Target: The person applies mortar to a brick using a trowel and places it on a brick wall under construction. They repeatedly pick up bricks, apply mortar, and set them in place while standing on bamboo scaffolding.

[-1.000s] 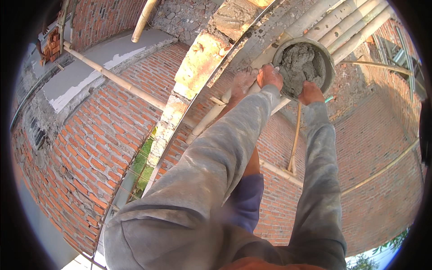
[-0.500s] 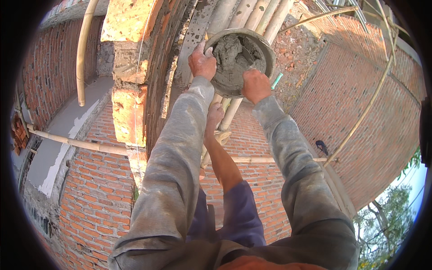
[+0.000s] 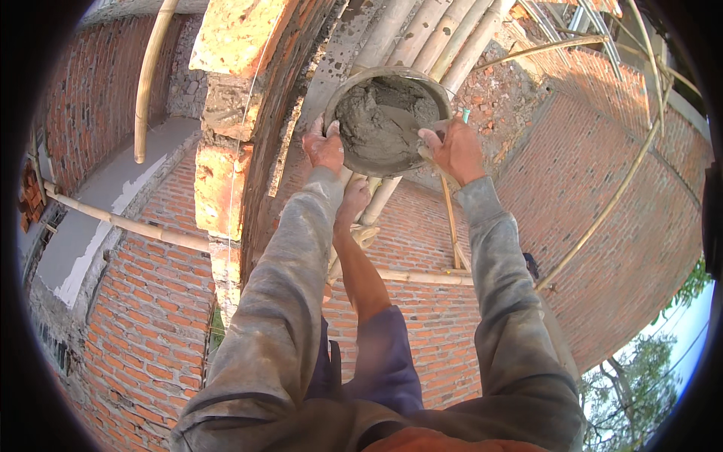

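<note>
A round bucket (image 3: pixel 337 103) of wet grey mortar (image 3: pixel 384 113) rests on bamboo poles, in front of me. My left hand (image 3: pixel 325 148) is closed on the bucket's left rim, thumb up. My right hand (image 3: pixel 458 153) is curled at the right rim, fingers partly hidden. The end of a green handle (image 3: pixel 465 115) shows just past its knuckles; this looks like a trowel in my grip, though its blade cannot be made out.
Left of the bucket runs a rough brick wall edge (image 3: pixel 218 181) with a taut string. Bamboo poles (image 3: pixel 429 34) form the platform under my bare foot (image 3: pixel 352 200). A horizontal pole (image 3: pixel 143 227) and brick walls lie below; rubble (image 3: pixel 489 98) is beyond.
The bucket sits lower and further left in view, my left hand with it. My right hand has moved from inside the bucket to its right rim, and the green handle end points more upward.
</note>
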